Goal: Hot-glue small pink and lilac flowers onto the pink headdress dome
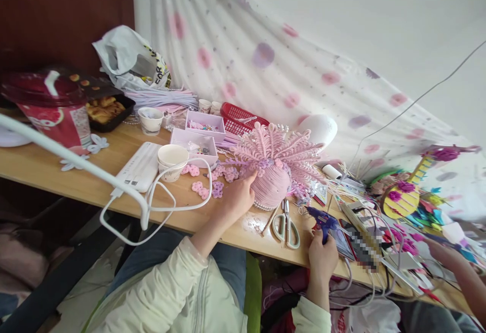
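A pink, cord-wrapped dome headpiece (270, 187) stands on the table, with a fan of pink feather-shaped plumes (279, 143) rising behind it. Small pink and purple flowers line its front, and pearl beads run along its lower edge. My left hand (237, 199) reaches to the headpiece's left side, its index finger stretched out against the flowers there; the other fingers are partly hidden. In my right hand (322, 254) is a blue glue gun (324, 220), its nozzle pointing left. Green-handled scissors (285, 225) and a thin stick (269, 221) lie between the hands.
Loose fuzzy flowers (200, 190), paper cups (171, 160), a white power bank (139, 166) with its cable, and lilac boxes (195, 143) are at left. A red basket (243, 119) stands behind. At right, another person's hand (442, 254) is among craft pieces near a yellow lute-shaped craft (400, 201).
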`<state>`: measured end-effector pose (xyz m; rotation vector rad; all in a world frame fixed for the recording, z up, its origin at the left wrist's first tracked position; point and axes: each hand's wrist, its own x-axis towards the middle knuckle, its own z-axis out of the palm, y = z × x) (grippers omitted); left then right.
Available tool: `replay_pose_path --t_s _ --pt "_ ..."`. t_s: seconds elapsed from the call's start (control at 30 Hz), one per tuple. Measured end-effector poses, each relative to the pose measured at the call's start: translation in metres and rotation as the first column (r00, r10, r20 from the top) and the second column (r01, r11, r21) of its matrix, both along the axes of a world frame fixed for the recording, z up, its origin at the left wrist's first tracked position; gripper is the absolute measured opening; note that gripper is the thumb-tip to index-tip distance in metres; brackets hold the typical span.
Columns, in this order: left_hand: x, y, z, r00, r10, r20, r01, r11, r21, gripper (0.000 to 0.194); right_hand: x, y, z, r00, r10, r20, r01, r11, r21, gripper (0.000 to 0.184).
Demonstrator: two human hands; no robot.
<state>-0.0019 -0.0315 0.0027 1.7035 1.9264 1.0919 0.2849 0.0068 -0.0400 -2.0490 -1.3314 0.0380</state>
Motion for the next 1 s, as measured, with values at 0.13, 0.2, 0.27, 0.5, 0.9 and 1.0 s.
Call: replay_pose_path --t_s 0.13,0.2,0.27,0.5,0.9,1.0 --pt "0.0054 0.0002 -0.0012 0.996 -0.020 -0.087 0.018 1.000 -0.019 0.066 0.0000 -0.0005 0.0012 1.000 0.005 0.007 -0.005 1.000 -0.002 0.036" --pt "0.0059 -0.0026 0.0006 0.991 -0.031 -0.128 0.027 0.999 -0.031 0.067 -0.0004 -0.0010 0.0017 1.000 0.006 0.013 -0.006 1.000 -0.006 0.036" --pt "0.0066 -0.0051 0.0021 0.987 -0.031 -0.155 0.025 0.999 -0.041 0.068 -0.0010 -0.0014 0.0016 1.000 0.004 0.018 -0.004 1.000 -0.010 0.036" --pt "0.0078 -0.0018 -0.0045 0.977 -0.050 -0.209 0.048 0.999 -0.014 0.068 -0.0024 -0.0016 0.0005 1.000 -0.004 0.025 0.004 1.000 -0.020 0.037" --pt "0.0053 -0.0009 -0.0010 0.959 -0.054 -0.277 0.050 0.998 -0.022 0.072 -0.0047 -0.0022 0.0026 1.000 -0.016 0.022 0.017 0.999 -0.037 0.037" --pt "0.0062 -0.0006 0.0028 0.958 -0.051 -0.283 0.045 0.999 -0.030 0.073 -0.0055 -0.0026 0.0031 1.000 -0.016 0.020 0.016 0.999 -0.035 0.037"
